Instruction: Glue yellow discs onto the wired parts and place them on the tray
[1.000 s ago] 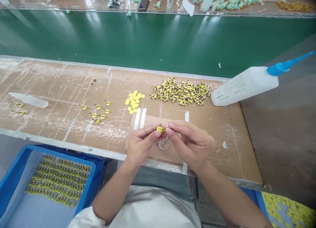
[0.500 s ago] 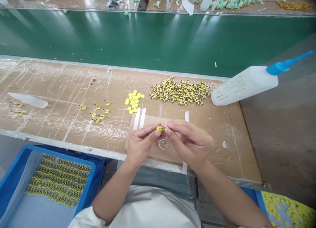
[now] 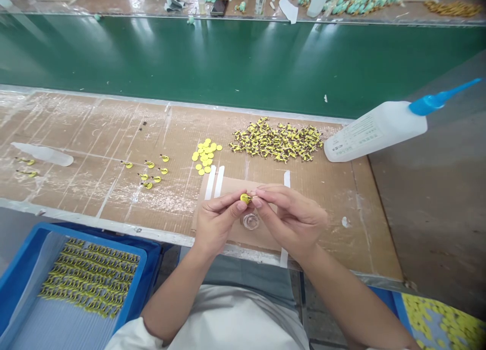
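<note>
Between thumb and forefinger, my left hand [image 3: 216, 221] pinches a small yellow disc [image 3: 245, 198]. My right hand [image 3: 290, 216] closes its fingertips on a tiny yellow-and-dark figurine [image 3: 250, 199] that meets the disc; most of the figurine is hidden by the fingers. Just below the fingertips, a small clear glass dish [image 3: 250, 221] rests on a taped cardboard sheet [image 3: 235, 185]. Beyond my hands lie a cluster of loose yellow discs [image 3: 205, 155] and a heap of yellow-and-dark figurines [image 3: 277, 140].
A white bottle with a blue nozzle [image 3: 375, 130] leans at the right. Several figurines on discs [image 3: 150, 164] and a translucent dropper tip [image 3: 43, 154] lie leftward. Blue crates [image 3: 142, 269] stand below the table edge; a green conveyor belt [image 3: 190, 61] runs behind.
My hands hold nearly the same pose, with the disc and figurine still together. Specks on the green belt have shifted slightly left.
</note>
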### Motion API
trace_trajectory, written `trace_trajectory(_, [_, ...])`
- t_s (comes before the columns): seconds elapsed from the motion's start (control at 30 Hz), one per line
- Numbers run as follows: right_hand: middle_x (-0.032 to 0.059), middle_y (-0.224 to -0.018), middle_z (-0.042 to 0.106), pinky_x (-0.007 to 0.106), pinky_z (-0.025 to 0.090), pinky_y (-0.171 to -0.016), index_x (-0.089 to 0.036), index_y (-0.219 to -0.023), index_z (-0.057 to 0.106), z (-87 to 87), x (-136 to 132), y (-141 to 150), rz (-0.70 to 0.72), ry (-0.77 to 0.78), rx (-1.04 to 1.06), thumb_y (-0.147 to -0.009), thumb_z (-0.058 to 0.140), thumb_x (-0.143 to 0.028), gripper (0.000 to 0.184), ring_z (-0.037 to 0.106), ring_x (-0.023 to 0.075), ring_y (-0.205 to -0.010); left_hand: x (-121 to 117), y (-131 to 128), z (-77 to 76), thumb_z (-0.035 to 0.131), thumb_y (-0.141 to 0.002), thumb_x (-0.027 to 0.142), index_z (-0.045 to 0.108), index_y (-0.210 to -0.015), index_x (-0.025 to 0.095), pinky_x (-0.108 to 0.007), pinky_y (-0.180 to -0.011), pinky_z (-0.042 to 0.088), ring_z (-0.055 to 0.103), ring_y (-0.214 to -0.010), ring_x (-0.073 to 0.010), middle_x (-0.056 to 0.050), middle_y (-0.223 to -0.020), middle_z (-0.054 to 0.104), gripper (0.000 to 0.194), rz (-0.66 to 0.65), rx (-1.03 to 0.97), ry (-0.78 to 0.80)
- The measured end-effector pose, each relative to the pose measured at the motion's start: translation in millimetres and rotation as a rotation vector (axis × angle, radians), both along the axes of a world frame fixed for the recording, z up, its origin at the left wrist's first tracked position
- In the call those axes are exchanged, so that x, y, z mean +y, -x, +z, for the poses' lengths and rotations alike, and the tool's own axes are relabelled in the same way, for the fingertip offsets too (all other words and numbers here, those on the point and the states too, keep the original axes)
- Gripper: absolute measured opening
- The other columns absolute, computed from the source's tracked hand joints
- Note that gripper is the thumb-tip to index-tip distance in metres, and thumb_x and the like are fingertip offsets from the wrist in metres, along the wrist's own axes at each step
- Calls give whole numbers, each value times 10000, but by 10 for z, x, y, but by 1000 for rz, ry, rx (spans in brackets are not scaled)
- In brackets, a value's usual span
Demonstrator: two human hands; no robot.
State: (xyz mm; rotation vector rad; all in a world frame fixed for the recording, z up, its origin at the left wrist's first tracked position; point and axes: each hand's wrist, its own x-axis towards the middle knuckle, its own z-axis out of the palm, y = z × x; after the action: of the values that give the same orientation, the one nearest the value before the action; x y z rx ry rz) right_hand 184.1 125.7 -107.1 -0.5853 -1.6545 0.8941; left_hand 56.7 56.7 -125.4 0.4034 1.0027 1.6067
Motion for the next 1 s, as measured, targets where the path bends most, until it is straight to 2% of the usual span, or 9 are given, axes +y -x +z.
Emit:
trace_trajectory(0.63, [46, -883, 771, 366, 631, -766, -256, -965, 760, 15, 20, -13, 5, -1, -46, -791, 739, -88, 242, 735, 203, -782, -1, -2, 19, 855, -708, 262, 805, -945, 239, -328, -779, 630, 757, -851, -229, -85, -1003, 787, 242, 37, 57, 21])
trace_trajectory(1.0, [38, -875, 769, 359, 629, -763, -263, -974, 761, 21, 27, -13, 21, -1, -44, -788, 740, -84, 259, 734, 203, -777, 3, 1, 40, 862, -695, 280, 808, -931, 234, -333, -782, 632, 757, -855, -235, -85, -990, 789, 247, 41, 75, 28])
